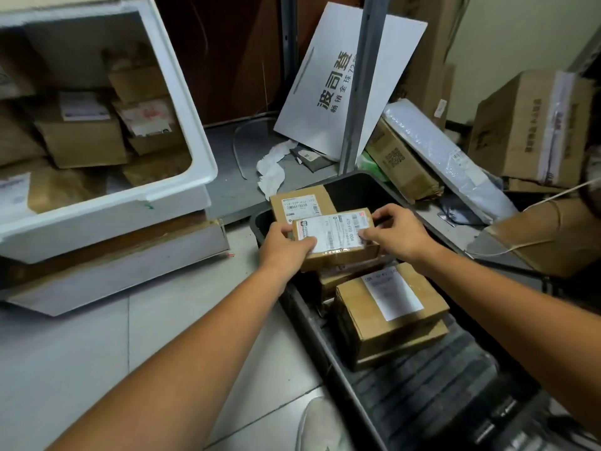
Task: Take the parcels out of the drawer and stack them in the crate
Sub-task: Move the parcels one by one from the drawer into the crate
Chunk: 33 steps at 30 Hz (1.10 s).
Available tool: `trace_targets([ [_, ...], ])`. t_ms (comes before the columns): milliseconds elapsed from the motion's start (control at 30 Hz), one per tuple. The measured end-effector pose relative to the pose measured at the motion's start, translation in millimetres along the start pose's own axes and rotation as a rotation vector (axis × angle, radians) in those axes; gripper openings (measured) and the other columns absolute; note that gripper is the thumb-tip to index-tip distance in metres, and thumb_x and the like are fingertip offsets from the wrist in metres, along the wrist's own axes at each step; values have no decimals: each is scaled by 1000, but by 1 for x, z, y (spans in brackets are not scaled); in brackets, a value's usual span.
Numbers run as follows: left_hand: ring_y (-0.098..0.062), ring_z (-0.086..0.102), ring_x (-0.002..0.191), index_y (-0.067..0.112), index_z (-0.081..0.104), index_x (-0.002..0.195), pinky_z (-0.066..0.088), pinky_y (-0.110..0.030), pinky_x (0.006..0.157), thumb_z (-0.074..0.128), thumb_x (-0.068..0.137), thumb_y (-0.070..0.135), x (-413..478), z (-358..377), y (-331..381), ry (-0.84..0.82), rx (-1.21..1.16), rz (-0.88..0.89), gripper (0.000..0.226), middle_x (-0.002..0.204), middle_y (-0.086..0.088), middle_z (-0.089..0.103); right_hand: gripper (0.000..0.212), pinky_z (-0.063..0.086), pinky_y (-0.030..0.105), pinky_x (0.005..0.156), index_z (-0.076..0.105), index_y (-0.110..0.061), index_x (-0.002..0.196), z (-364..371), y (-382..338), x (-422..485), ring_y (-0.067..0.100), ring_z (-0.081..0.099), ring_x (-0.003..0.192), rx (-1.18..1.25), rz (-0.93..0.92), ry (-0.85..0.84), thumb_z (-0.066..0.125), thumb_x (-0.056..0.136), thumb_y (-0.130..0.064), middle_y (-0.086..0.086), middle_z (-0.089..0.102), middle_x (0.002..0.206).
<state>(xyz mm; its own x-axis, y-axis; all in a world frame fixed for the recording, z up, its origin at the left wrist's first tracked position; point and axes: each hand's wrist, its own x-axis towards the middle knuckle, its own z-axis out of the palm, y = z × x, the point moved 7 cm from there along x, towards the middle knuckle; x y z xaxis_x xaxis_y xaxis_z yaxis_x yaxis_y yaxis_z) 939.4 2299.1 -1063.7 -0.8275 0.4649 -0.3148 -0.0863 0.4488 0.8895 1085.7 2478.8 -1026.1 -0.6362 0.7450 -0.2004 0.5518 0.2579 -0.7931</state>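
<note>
- A small brown cardboard parcel, with a white shipping label over most of its top, is held level in both hands above the dark plastic crate, at about rim height and over parcels already inside.
- The left hand grips the parcel's left end, thumb laid across a corner of the label. Its other fingers curl under the box and are mostly hidden.
- The right hand pinches the right end, thumb on the near top edge and fingers curled over the far corner.
- The box looks light and stiff, with square edges that should not give under a firm grip. Its tape and glossy label are probably slick, so the bare cardboard at the short ends seems the surest place to hold it. The flat faces should stack cleanly.
- In the crate, a labelled flat parcel lies just behind the held one, toward the far left corner. Nearer the camera, a stack of brown boxes stands on the ribbed floor.
- The white drawer, well apart to the left and tipped open toward the camera, holds several brown parcels, so the job appears only partly done.
- Behind the crate, a white printed board leans by a grey metal post.
- To the right lie a bubble-wrapped package and a large carton.
- Crumpled paper lies near the board, and a pale shoe rests on the tiled floor.
</note>
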Motion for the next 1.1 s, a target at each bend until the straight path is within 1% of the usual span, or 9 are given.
trace_targets([
  [67, -12, 62, 96, 24, 50, 115, 52, -25, 75, 75, 88, 23, 7, 6, -9, 16, 11, -16, 37, 116, 6, 61, 37, 57, 30, 62, 58, -19, 114, 4, 8, 8, 17, 70, 82, -15, 9, -27, 80, 83, -17, 4, 67, 98],
  [167, -15, 65, 101, 23, 51, 110, 55, -32, 88, 77, 86, 22, 19, 17, -20, 16, 26, -44, 35, 118, 2, 66, 40, 62, 36, 73, 57, -19, 117, 11, 20, 20, 18, 71, 88, -25, 22, -72, 79, 84, -17, 4, 68, 101],
  [300, -17, 65, 104, 22, 50, 115, 56, -31, 86, 80, 84, 22, 26, 25, -30, -29, 46, -82, 43, 121, -1, 65, 39, 61, 34, 78, 56, -19, 117, 16, 30, 29, 16, 70, 91, -64, 41, -114, 78, 84, -18, 4, 67, 104],
  [467, -19, 63, 107, 21, 50, 121, 57, -38, 92, 82, 82, 30, 38, 27, -33, -87, 160, -78, 51, 126, -1, 63, 34, 56, 25, 68, 55, -19, 118, 22, 34, 34, 10, 65, 86, -117, 49, -137, 74, 89, -19, -2, 64, 100],
  [633, -22, 64, 105, 20, 51, 124, 58, -40, 89, 77, 86, 30, 42, 23, -23, -171, 298, -53, 47, 120, -1, 63, 36, 56, 28, 68, 52, -17, 122, 23, 27, 39, 13, 65, 86, -251, 54, -189, 71, 92, -22, 4, 66, 111],
  [700, -24, 63, 106, 18, 54, 125, 55, -36, 87, 75, 88, 32, 43, 18, -13, -208, 459, 10, 45, 120, -2, 63, 44, 56, 32, 78, 51, -16, 129, 22, 19, 41, 18, 65, 93, -390, 51, -246, 71, 92, -26, 4, 64, 111],
  [833, -24, 62, 100, 23, 59, 117, 52, -35, 80, 68, 88, 41, 39, -15, 32, -129, 806, 220, 35, 112, -2, 66, 54, 47, 36, 89, 47, -15, 140, 13, -25, 42, 25, 58, 110, -660, -17, -269, 68, 93, -32, 9, 61, 123],
  [967, -28, 61, 107, 22, 58, 123, 50, -35, 85, 62, 93, 38, 27, -65, 70, -68, 897, 270, 34, 119, -5, 65, 44, 49, 37, 89, 57, -13, 131, 12, -97, 35, 26, 59, 106, -776, -161, -242, 63, 96, -39, 10, 63, 125],
  [1100, -28, 60, 112, 27, 59, 125, 46, -34, 82, 59, 92, 42, 6, -126, 91, 32, 943, 282, 36, 122, -4, 65, 50, 47, 39, 100, 58, -12, 135, 23, -161, 14, 31, 57, 121, -832, -284, -217, 62, 96, -43, 11, 60, 134],
])
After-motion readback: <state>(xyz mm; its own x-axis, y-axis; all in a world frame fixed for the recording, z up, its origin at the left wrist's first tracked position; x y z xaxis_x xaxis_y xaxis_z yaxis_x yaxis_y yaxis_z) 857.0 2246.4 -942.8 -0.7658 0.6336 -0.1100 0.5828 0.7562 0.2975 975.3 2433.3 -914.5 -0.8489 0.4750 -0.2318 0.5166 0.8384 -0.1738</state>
